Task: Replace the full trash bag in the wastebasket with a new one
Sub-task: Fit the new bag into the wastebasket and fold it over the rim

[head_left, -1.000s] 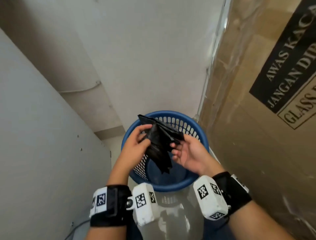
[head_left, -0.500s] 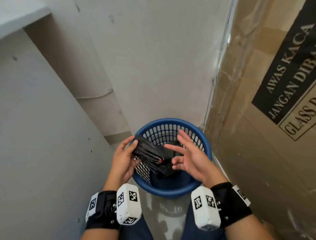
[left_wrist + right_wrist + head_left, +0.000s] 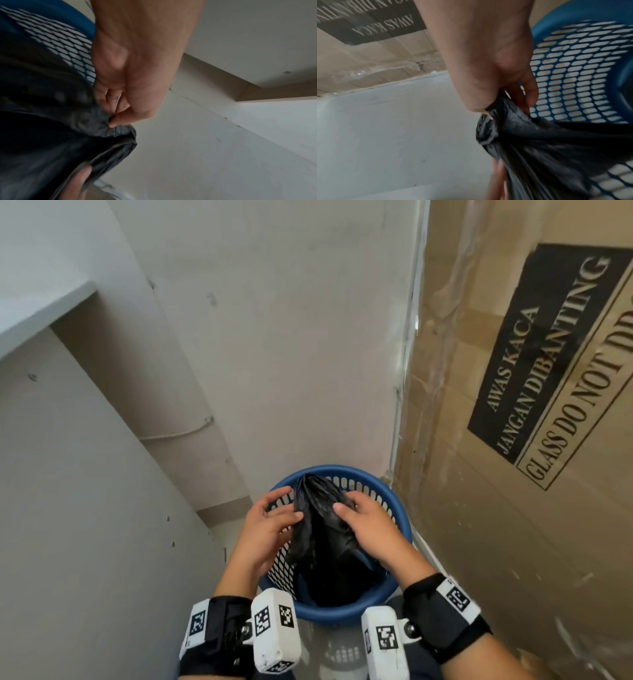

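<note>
Over the blue wastebasket [image 3: 399, 510] both the left hand [image 3: 265, 529] and right hand [image 3: 371, 527] pinch the bunched mouth of the new black bag [image 3: 322, 546] (hanging inside), so the layers may cling and slip free.

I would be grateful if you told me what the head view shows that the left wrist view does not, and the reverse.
Only the head view shows the basket's whole rim, both wristbands, the right hand's back and the carton's glass warning label. Only the left wrist view shows the left hand's thumb and fingers pinching the bunched bag edge. Both show the black bag hanging into the blue mesh basket, the left hand and the pale wall.
</note>
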